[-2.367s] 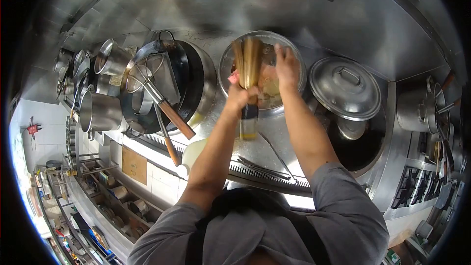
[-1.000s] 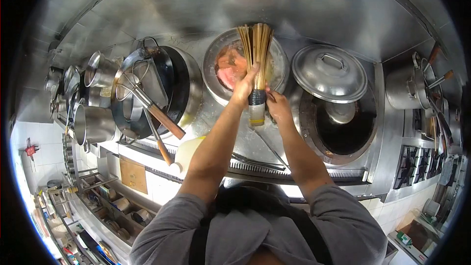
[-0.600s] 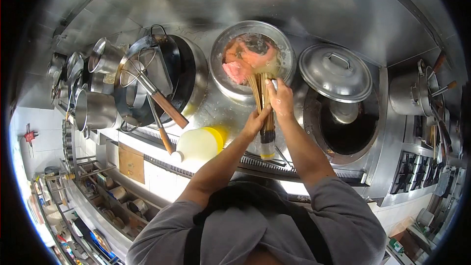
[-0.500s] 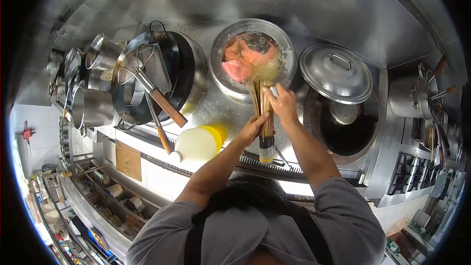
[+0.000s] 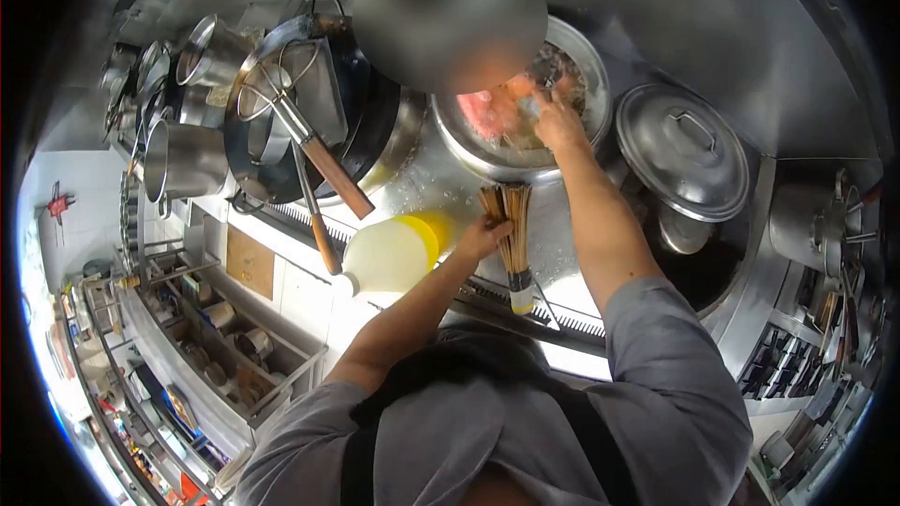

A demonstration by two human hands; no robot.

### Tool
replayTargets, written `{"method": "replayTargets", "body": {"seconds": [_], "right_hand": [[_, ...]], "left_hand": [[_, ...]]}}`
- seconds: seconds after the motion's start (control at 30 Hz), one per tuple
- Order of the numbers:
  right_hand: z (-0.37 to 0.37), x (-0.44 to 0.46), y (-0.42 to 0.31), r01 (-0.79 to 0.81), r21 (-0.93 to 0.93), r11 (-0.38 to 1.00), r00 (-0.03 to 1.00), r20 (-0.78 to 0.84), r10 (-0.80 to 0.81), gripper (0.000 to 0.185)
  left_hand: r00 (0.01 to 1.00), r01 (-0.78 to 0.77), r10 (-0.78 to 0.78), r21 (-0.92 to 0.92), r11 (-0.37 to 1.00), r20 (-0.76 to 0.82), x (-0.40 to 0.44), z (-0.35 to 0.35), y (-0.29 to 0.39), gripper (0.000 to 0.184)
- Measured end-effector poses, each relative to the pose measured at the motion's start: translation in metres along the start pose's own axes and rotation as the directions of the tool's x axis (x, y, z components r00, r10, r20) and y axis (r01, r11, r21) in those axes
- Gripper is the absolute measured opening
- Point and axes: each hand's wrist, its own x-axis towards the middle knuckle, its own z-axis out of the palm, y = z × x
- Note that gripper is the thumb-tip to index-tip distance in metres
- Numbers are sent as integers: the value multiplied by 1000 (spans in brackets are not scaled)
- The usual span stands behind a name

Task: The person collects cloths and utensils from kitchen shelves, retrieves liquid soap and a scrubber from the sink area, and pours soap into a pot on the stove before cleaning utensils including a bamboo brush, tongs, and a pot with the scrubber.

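A bamboo wok brush (image 5: pixel 514 225), with black and yellow bands at its lower end, stands bristles-up in front of the basin. My left hand (image 5: pixel 485 236) is closed around its sticks. Over at the steel basin (image 5: pixel 459 152), my right hand (image 5: pixel 560 124) reaches in with its fingers at the water. A small pale thing shows at those fingertips, too blurred to name. Pink and orange cloths (image 5: pixel 487 117) lie in the cloudy water. A grey blurred patch (image 5: pixel 450 9) covers the basin's upper left.
Left of the brush lies a plastic jug (image 5: pixel 389 255) with a yellow end. Beyond it are a wok (image 5: pixel 281 169), a strainer with a wooden handle (image 5: pixel 328 169) and steel pots (image 5: pixel 185 157). A domed lid (image 5: pixel 682 152) leans over a dark burner well (image 5: pixel 698 262) on the right.
My right hand has left the brush and moved forward into the basin. The brush has come back from the basin's rim in my left hand. A grey blur now covers part of the view.
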Motion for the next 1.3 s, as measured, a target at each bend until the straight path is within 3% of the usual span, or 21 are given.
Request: {"method": "replayTargets", "body": {"seconds": [0.07, 0.13, 0.17, 0.2, 0.27, 0.3, 0.37, 0.43, 0.5, 0.6, 0.67, 0.73, 0.77, 0.8, 0.87, 0.93, 1.0, 1.13, 1.17, 1.27, 1.3], "right_hand": [[-1, 3, -4, 12, 18, 1000, 1000, -14, -12, 69], [-13, -6, -9, -196, 477, 857, 980, 125, 154, 58], [-22, -24, -16, -66, 503, 862, 987, -96, 131, 47], [-27, -41, -18, -77, 500, 863, 986, -88, 138, 47], [-33, -84, -25, 240, 790, 564, 968, -237, -79, 45], [-34, -113, -32, 290, 783, 551, 956, -266, -125, 42], [-21, -155, -42, 387, 655, 649, 916, -352, -192, 36], [-1, -190, -39, 439, 555, 706, 879, -427, -211, 32], [24, -215, -29, 203, 642, 740, 941, -337, 35, 30], [18, -243, -28, 226, 607, 761, 881, -461, 106, 27], [20, -254, -21, 95, 573, 814, 843, -481, 240, 27], [14, -258, -10, 87, 983, 161, 713, -175, 679, 30], [17, -260, 1, 132, 989, -61, 750, -59, 659, 41], [23, -256, 0, 140, 988, -59, 748, -66, 661, 41], [22, -243, -24, -205, 871, 446, 722, -174, 670, 48], [8, -234, -43, -91, 923, 375, 841, -131, 525, 50], [2, -224, -55, -89, 863, 497, 830, -212, 516, 47], [-17, -215, -35, -69, 853, 518, 856, -217, 470, 44], [-24, -215, -28, -77, 932, 354, 831, -136, 539, 46], [-19, -211, -31, 73, 968, 239, 811, -198, 551, 51], [-11, -215, -34, -76, 843, 532, 833, -240, 499, 54]], "left_hand": [[1000, 6, -6, -102, 995, 0, 1, -1, 11, 56], [990, -139, 141, -51, 989, 25, 5, 2, 7, 54], [993, -114, 116, -56, 992, 34, 1, 4, 6, 54], [998, -62, 62, -25, 998, 3, 4, 4, 11, 53], [996, -67, 63, -43, 997, -69, 16, 6, 12, 50], [989, -110, 101, -85, 990, -109, 17, 8, 2, 48], [995, -37, 52, 181, 983, -82, 0, 9, 24, 43], [998, 58, -57, 127, 990, -7, -9, 12, 29, 42], [991, 111, -116, 75, 991, 63, -12, 20, 42, 41], [1000, 0, -2, 105, 994, 18, -27, 29, 49, 40], [981, -1, 80, -404, 915, 179, -41, 36, 54, 39], [946, -46, 205, -522, 852, 252, -47, 39, 57, 40], [922, -31, 236, -551, 834, 306, -49, 38, 58, 40], [895, -15, 268, -576, 817, 356, -52, 37, 58, 41], [915, -77, 293, -592, 802, 278, -54, 48, 57, 43], [936, -208, 338, -620, 757, 99, -54, 64, 64, 51], [919, -315, 395, -623, 716, -9, -64, 66, 72, 57], [899, -303, 420, -519, 799, 123, -53, 47, 68, 59], [890, -230, 387, -496, 837, 240, -57, 43, 71, 59], [864, -85, 306, -483, 871, 399, -72, 39, 81, 58], [863, -152, 334, -434, 888, 380, -73, 43, 83, 59]]}}
